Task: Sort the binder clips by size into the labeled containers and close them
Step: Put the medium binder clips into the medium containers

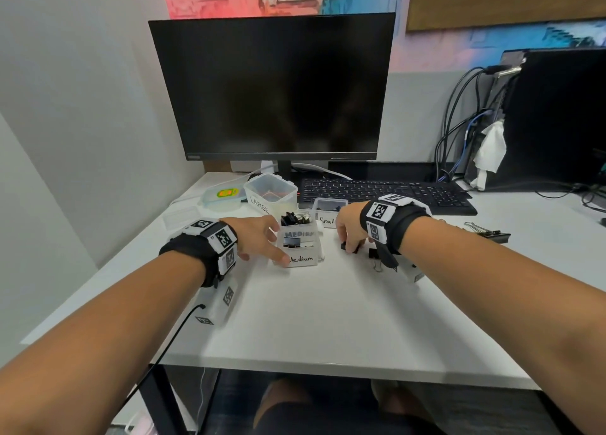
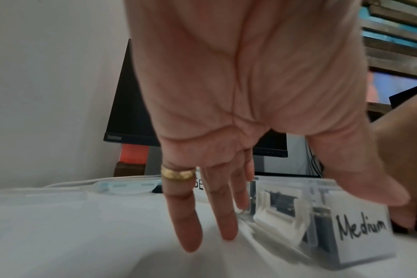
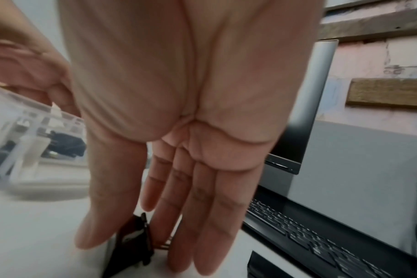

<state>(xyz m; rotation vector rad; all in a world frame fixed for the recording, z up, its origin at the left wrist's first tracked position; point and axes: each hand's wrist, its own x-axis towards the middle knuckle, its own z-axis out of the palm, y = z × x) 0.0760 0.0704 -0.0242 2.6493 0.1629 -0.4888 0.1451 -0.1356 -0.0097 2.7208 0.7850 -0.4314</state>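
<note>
Our right hand [image 3: 179,169], fingers straight and wide, reaches over a small black steel binder clip [image 3: 133,242] lying just right of the clear plastic "Medium" container [image 1: 300,247], which our relaxed left hand [image 1: 259,237] steadies. Light, stiff, slippery; we should probably pinch its flat sides.

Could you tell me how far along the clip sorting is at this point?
Partly done: the Medium container already holds black clips, and the Small container holds some. In hand: the right hand reaches a black clip on the desk; the left hand steadies Medium. Left: a big clip at the right, and all lids.
</note>
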